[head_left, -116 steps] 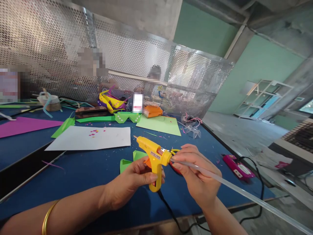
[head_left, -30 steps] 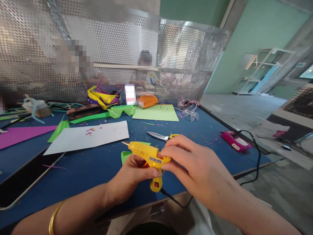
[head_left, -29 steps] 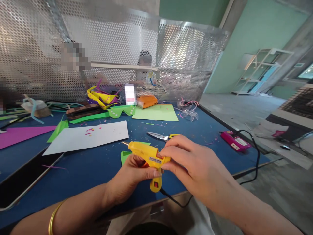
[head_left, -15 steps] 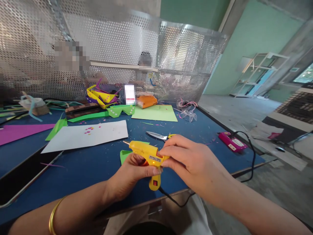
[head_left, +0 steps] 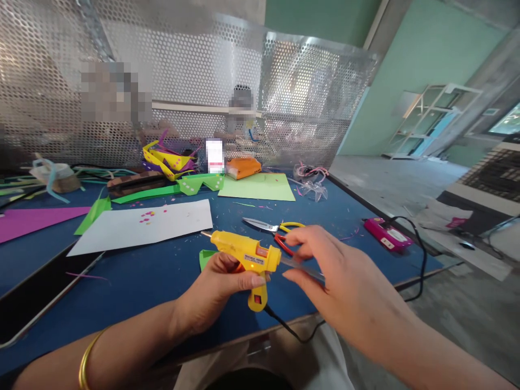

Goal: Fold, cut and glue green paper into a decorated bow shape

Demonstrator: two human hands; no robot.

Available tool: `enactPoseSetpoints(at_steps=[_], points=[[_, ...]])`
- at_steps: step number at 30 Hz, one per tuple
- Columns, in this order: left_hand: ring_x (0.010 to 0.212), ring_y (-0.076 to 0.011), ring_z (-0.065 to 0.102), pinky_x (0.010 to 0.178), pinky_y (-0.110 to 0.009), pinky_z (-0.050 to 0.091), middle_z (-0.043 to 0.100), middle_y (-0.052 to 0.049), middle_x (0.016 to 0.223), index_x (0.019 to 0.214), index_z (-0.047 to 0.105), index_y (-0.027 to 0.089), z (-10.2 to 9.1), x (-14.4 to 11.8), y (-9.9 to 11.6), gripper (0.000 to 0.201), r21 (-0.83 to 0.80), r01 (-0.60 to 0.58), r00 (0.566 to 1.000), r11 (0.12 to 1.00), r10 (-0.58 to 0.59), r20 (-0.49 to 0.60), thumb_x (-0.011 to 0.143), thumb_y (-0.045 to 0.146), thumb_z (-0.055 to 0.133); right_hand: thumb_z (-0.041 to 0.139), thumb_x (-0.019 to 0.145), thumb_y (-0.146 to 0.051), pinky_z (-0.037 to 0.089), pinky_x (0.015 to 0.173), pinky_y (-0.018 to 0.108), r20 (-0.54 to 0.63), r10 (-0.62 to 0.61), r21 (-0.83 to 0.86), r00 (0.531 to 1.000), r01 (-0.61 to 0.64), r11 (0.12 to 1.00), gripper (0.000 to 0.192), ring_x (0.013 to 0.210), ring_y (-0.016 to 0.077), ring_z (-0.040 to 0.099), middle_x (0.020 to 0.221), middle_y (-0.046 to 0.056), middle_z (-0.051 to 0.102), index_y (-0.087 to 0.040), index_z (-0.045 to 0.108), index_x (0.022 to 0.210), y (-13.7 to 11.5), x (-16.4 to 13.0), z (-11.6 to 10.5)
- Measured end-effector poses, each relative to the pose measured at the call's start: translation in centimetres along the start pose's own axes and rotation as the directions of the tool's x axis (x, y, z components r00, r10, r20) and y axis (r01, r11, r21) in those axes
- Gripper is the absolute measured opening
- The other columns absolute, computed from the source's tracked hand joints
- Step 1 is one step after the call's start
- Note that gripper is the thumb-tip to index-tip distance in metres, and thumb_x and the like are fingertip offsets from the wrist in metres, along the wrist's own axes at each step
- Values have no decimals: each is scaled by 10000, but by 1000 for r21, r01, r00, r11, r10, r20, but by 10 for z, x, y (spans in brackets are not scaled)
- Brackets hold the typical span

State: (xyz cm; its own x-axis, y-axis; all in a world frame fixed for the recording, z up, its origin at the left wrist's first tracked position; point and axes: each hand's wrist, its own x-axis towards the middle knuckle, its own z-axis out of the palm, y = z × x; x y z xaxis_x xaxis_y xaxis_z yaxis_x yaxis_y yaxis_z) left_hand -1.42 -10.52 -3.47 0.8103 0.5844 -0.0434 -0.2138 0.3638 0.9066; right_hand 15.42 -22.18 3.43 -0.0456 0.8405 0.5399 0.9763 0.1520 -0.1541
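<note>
Blue counter (head_left: 134,276) sat under both hands, its near edge just below the left grip and its right edge well out past the right hand. Perforated metal screen (head_left: 284,97) closed the far side, well beyond the grip. White sheet (head_left: 142,226) lay up-left of the grip, green sheet (head_left: 258,187) further back. Open blue surface left of the left forearm; floor room beyond the right edge.

Left hand (head_left: 215,287) came in from lower left, forearm low over the counter, fingers wrapped and clenched on the handle of the yellow glue gun (head_left: 246,257). The gun was held above the counter, nozzle pointing up-left, cable dropping over the near edge.

Right hand (head_left: 341,281) came in from lower right, thumb and fingers pinching the clear glue stick (head_left: 303,266) just behind the gun's rear opening.

Scissors (head_left: 276,230) lay just behind the gun. Pink device (head_left: 385,234) sat near the right edge.
</note>
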Motion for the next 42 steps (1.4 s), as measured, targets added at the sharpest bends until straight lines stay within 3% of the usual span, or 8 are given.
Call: enactPoseSetpoints(at_steps=[3,6,12,24,28,36,39,42], points=[[734,-116,650,729,-205,506,767,13,800,870,792,227,0,0,-1,211,-1,3,1000,1000,-3,-4,666,232,848,595,870,-191,436,467,275,-28,-37,-121,999,33,992,57,565,164,624,797,18,675,-184,592,926,1,-10,0],[783,-120,658,757,-202,503,772,11,843,878,790,230,0,0,-1,202,6,-4,1000,1000,4,4,682,228,839,493,941,-171,424,495,279,-113,-100,-153,989,82,985,153,582,160,624,748,35,660,-170,635,883,-2,-16,6],[784,-127,651,778,-225,498,765,9,828,882,785,231,0,-1,0,211,32,-15,1000,999,15,2,680,233,843,525,886,-43,429,553,306,-265,-190,-251,945,123,960,165,658,191,634,760,92,682,-89,679,926,-10,-19,16],[746,-147,634,724,-252,498,758,-7,803,846,786,215,1,0,0,218,29,7,999,1000,-6,-43,647,262,860,495,915,-75,402,518,314,-198,-157,-302,968,92,949,185,611,190,606,738,69,669,-128,672,910,-11,-18,17],[762,-158,637,737,-261,493,763,-24,825,833,788,200,3,-1,1,248,21,4,996,1000,-2,-94,617,289,874,494,943,-132,460,586,315,-175,-124,-277,977,72,958,168,710,203,642,873,96,696,-110,638,1027,-8,-18,19],[765,-155,633,750,-256,475,755,-20,797,827,788,194,4,2,2,241,8,23,994,1000,-22,-103,613,274,866,558,911,-115,483,638,319,-252,-145,-319,957,59,946,100,716,189,647,860,79,707,-161,631,963,-7,-16,20],[782,-164,639,816,-291,466,756,-16,804,854,787,205,5,2,2,261,-27,12,994,1000,-15,-106,611,262,863,638,876,-155,513,760,343,-318,-241,-233,917,171,957,185,850,217,659,912,113,714,-148,612,1060,-12,-25,19],[774,-171,637,841,-313,451,749,-15,776,819,785,196,5,1,2,249,-39,-10,993,999,6,-119,596,269,868,602,896,-195,527,675,297,-259,-239,58,936,261,963,77,744,181,646,785,69,684,-169,599,968,-16,-40,30]])
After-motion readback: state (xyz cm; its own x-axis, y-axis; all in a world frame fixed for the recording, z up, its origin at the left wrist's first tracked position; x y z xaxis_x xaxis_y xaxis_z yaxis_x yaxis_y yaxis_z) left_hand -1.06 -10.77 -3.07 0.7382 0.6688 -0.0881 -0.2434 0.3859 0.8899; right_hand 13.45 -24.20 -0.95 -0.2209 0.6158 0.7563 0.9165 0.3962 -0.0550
